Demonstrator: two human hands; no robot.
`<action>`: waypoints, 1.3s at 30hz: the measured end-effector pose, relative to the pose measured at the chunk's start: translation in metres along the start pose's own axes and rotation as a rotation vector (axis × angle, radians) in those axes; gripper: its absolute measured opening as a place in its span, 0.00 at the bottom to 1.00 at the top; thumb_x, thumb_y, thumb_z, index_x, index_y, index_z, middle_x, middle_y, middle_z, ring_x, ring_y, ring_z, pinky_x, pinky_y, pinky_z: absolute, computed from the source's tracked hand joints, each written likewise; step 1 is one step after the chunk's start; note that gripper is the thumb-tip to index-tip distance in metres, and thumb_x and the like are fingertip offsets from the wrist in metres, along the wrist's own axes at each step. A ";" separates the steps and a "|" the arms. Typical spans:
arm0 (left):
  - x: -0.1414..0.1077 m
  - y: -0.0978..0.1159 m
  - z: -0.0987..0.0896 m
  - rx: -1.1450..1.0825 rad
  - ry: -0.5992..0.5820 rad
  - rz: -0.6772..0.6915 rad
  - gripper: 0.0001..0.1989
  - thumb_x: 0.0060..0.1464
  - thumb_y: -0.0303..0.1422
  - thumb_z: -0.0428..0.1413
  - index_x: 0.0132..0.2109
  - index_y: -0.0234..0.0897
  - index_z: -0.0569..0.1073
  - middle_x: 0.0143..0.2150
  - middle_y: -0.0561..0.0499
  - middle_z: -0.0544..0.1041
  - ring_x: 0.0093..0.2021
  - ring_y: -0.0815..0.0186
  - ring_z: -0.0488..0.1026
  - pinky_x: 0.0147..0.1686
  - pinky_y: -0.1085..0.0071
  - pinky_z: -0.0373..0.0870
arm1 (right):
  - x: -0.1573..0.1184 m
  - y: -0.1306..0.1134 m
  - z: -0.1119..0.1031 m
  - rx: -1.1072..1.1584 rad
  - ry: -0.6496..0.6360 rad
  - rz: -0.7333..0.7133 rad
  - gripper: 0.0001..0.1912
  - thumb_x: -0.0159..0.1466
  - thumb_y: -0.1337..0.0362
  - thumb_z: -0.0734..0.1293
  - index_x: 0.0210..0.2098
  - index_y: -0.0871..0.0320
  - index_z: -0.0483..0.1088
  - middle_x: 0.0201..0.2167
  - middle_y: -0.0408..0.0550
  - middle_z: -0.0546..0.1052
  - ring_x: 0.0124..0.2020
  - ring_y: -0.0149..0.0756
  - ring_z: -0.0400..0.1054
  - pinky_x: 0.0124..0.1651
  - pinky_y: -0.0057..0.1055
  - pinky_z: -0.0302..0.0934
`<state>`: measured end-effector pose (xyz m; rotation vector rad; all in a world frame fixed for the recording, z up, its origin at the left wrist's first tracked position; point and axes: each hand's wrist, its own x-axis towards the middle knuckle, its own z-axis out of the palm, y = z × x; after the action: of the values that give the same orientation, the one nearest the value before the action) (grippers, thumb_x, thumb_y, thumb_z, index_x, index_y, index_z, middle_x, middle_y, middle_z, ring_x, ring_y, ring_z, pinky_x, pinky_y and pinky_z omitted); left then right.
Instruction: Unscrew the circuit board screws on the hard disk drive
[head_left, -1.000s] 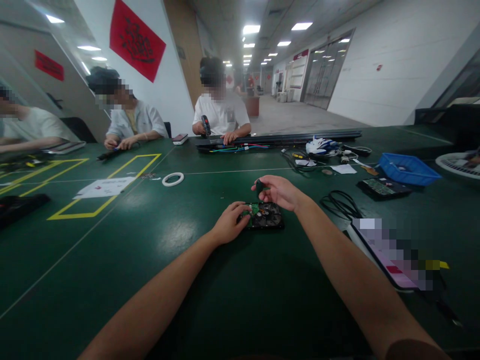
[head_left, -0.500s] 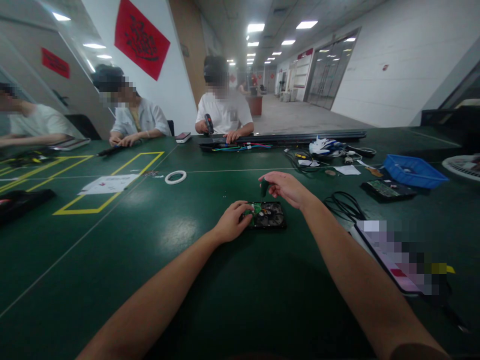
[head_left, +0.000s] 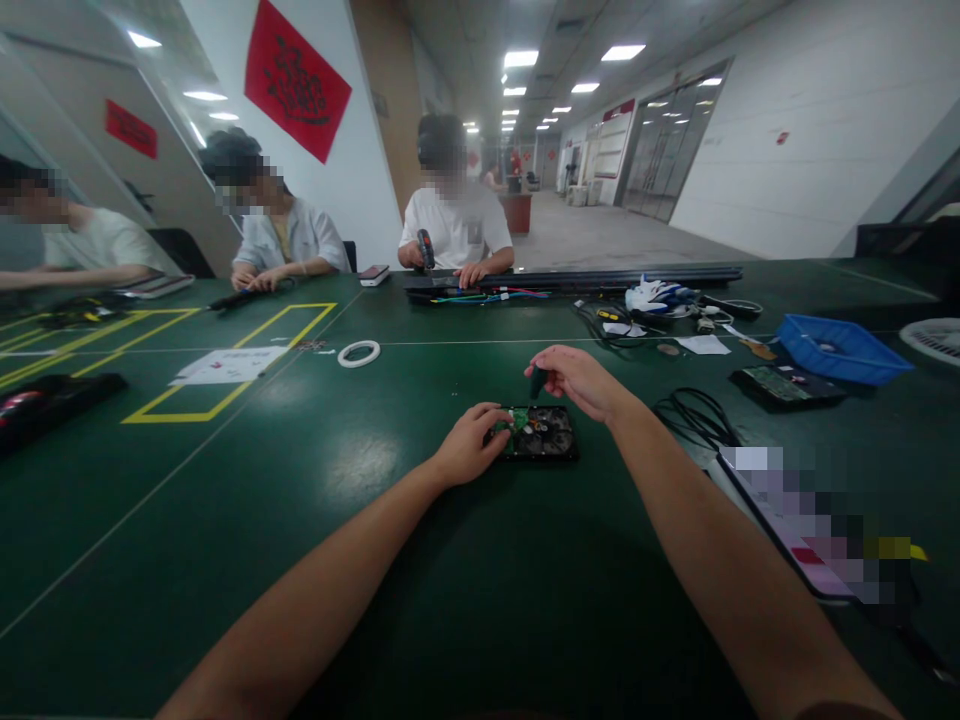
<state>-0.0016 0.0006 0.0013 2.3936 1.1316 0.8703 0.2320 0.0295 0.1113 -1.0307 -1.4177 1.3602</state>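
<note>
A shallow black casing [head_left: 553,444] with a green circuit board [head_left: 519,421] inside lies open side up on the table in front of me. Thumb and fingers of my left hand [head_left: 474,440] grip its left end, with some fingertips over the board. My right hand [head_left: 581,380] is closed around the dark handle of a screwdriver [head_left: 537,382], held nearly upright above the casing. The screwdriver's tip is too small to make out, so I cannot tell whether it touches anything. Loose wires and round parts show inside the casing.
To the right lie a similar casing [head_left: 786,386], a blue tray [head_left: 844,350], black cables [head_left: 697,415] and a tablet-like device [head_left: 806,555]. A white tape roll [head_left: 359,354] and a paper sheet [head_left: 229,365] are left. Across the table, a person [head_left: 457,225] holds a power tool [head_left: 426,248].
The whole view has shifted slightly, so everything sits a little further right. Both hands keep nearly the same hold, and the screwdriver stays over the casing.
</note>
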 end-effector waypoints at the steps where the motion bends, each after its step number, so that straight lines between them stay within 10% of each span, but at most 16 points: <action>1: 0.000 0.000 0.000 0.002 -0.001 -0.001 0.16 0.66 0.36 0.54 0.59 0.43 0.74 0.62 0.42 0.70 0.65 0.53 0.67 0.65 0.52 0.65 | 0.000 0.000 0.000 0.003 0.000 0.006 0.04 0.62 0.64 0.68 0.35 0.59 0.73 0.37 0.53 0.81 0.24 0.29 0.62 0.23 0.28 0.53; 39: 0.000 0.000 0.000 -0.002 0.017 0.015 0.15 0.66 0.36 0.54 0.58 0.44 0.74 0.61 0.42 0.71 0.65 0.54 0.68 0.65 0.53 0.66 | 0.000 0.001 0.001 0.201 -0.104 0.120 0.08 0.68 0.64 0.63 0.44 0.58 0.71 0.37 0.53 0.81 0.25 0.32 0.71 0.27 0.27 0.64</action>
<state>-0.0018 0.0003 0.0009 2.4007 1.1200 0.8976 0.2308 0.0292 0.1105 -0.9365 -1.2794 1.6287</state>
